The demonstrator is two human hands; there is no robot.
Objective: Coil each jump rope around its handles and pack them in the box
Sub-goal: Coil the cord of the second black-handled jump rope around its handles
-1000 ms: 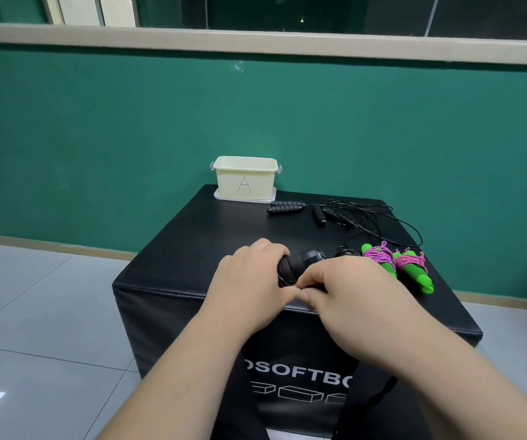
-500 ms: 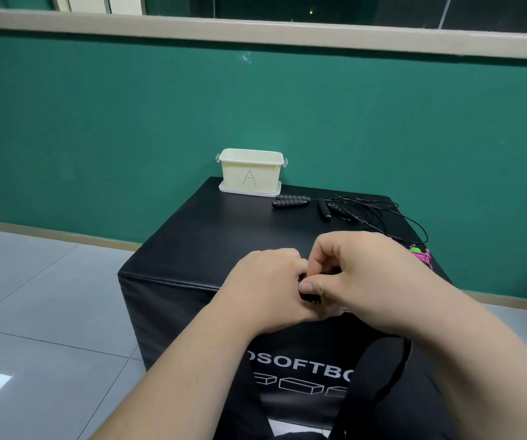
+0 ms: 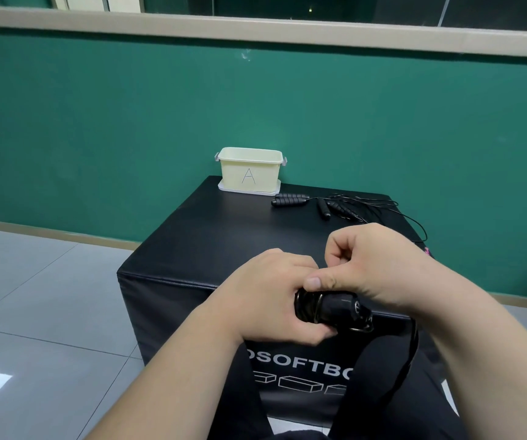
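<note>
Lifted clear, right fingers (image 3: 344,249) curl, seemingly pinching the rope (image 3: 406,363), thumb on its wraps; left fingers (image 3: 314,334) clutch the handles (image 3: 332,308), just off the table (image 3: 224,233). Slack hangs yet: coiling unfinished, box (image 3: 249,171) waiting at the far edge.

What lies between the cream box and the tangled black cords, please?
In the head view, two black foam handles lie side by side between box and cords.

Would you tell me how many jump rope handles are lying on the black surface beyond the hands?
4. Two thick handles lie side by side right of the box; two thin handles lie further right. The right hand may hide more.
</note>
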